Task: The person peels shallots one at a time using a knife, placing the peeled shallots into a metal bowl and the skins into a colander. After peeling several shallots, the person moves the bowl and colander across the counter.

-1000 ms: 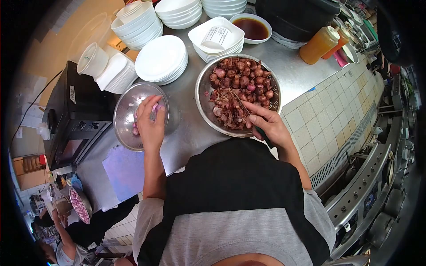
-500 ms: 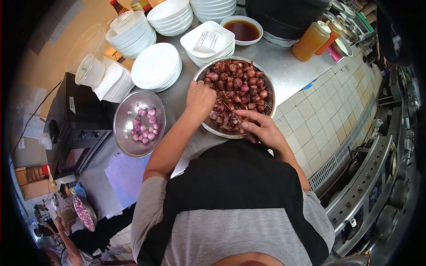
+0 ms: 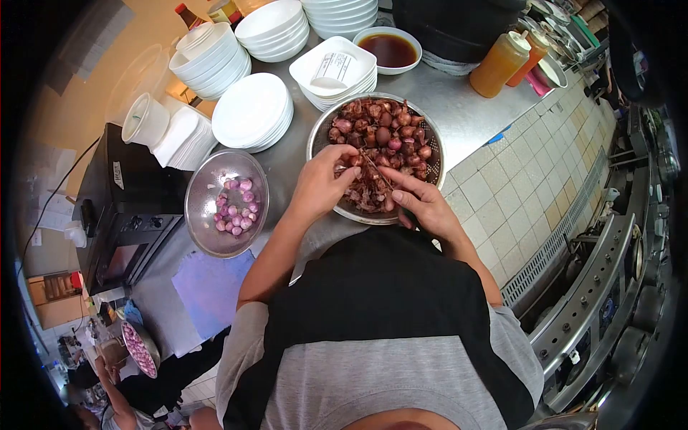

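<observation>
A perforated metal colander [image 3: 435,143] full of unpeeled red shallots [image 3: 383,135] stands in front of me, with loose dry skins [image 3: 369,195] in its near part. My left hand [image 3: 328,179] is over the colander's left side, its thumb and fingers bent close together; whatever is between them is too small to name. From the right, my right hand [image 3: 423,203] reaches over the skins with fingers closed near a thin strip, and what it grips is unclear. Left of my left arm, a second metal colander [image 3: 204,215] holds peeled pinkish shallots [image 3: 238,208].
White plates [image 3: 251,111], stacked bowls [image 3: 272,29] and a bowl of dark liquid [image 3: 389,50] line the back. Sauce bottles [image 3: 499,66] stand at the right. A black oven [image 3: 129,208] and purple sheet [image 3: 209,290] are at left; another person's arm [image 3: 115,390] is lower left.
My left hand has moved from the colander's left rim inward, nearer my right hand. My right hand stays in nearly the same place.
</observation>
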{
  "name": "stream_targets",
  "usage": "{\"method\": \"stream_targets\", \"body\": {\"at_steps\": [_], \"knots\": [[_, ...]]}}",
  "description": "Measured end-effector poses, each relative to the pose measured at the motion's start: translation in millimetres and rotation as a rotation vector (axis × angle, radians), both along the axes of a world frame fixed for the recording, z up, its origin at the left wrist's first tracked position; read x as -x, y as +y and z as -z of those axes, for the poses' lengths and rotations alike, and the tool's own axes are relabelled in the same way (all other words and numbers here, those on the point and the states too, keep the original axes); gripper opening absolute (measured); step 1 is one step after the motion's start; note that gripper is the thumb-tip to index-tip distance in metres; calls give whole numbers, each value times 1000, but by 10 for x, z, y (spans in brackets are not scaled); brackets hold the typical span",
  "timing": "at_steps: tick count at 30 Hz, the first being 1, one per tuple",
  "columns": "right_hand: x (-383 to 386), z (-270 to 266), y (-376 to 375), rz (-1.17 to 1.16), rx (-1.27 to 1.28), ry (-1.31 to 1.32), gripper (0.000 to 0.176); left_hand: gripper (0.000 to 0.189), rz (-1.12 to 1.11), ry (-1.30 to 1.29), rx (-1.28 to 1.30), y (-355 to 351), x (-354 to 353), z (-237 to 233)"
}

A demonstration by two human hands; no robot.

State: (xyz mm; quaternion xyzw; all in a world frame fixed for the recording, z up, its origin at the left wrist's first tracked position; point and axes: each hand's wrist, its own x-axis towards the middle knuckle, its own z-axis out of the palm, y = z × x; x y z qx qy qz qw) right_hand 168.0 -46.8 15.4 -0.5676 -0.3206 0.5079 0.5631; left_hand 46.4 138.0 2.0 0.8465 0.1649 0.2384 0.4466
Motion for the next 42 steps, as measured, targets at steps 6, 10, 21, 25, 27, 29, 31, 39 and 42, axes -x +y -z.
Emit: {"method": "stream_targets", "body": {"at_steps": [6, 10, 21, 25, 27, 29, 31, 39, 42], "knots": [[121, -65, 135, -19, -48, -110, 46, 30, 110, -207, 881, -174, 246, 13], [195, -124, 165, -26, -34, -207, 47, 33, 108, -316, 933, -226, 277, 63], [327, -143, 215, 57, -71, -318, 40, 22, -2, -405, 816, -374, 321, 101], [283, -90, 247, 62, -67, -174, 35, 23, -43, -464, 695, -448, 306, 77], [258, -58, 252, 37, -52, -96, 33, 21, -34, -399, 744, -422, 319, 71], [258, 6, 272, 55, -64, -56, 30, 20, 30, -330, 869, -283, 330, 127], [252, 31, 285, 40, -64, -38, 28, 20, 94, -264, 991, -227, 341, 164], [236, -1, 304, 45, -111, 61, 26, 20, 108, -241, 955, -233, 355, 138], [221, -94, 285, 5, -80, 225, 26, 24, 269, -322, 1246, -144, 402, 217]]}}
